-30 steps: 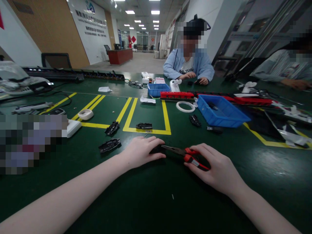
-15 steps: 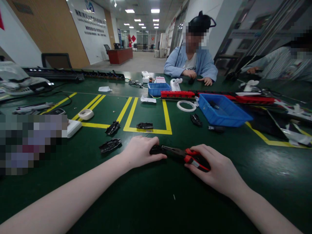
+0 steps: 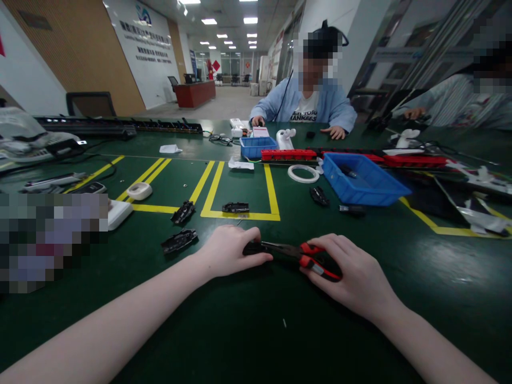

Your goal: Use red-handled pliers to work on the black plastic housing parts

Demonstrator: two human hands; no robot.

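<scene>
I have the small black plastic part [image 3: 252, 248] low over the near middle of the table [image 3: 224, 325], pinched between thumb and fingers of my left hand [image 3: 228, 249]; my right hand [image 3: 350, 269] is wrapped round the red handles of the needle-nose pliers [image 3: 306, 261], whose tips meet the part's right end, though I cannot tell whether they bite on it; two black clips [image 3: 180, 241] [image 3: 183, 212] lie just beyond my left wrist, a third [image 3: 235, 207] on the yellow tape [image 3: 256, 216]; farther right sit a white tape ring [image 3: 294, 177] and a blue tray [image 3: 360, 195]; a co-worker [image 3: 308, 104] in light blue sits opposite.
</scene>
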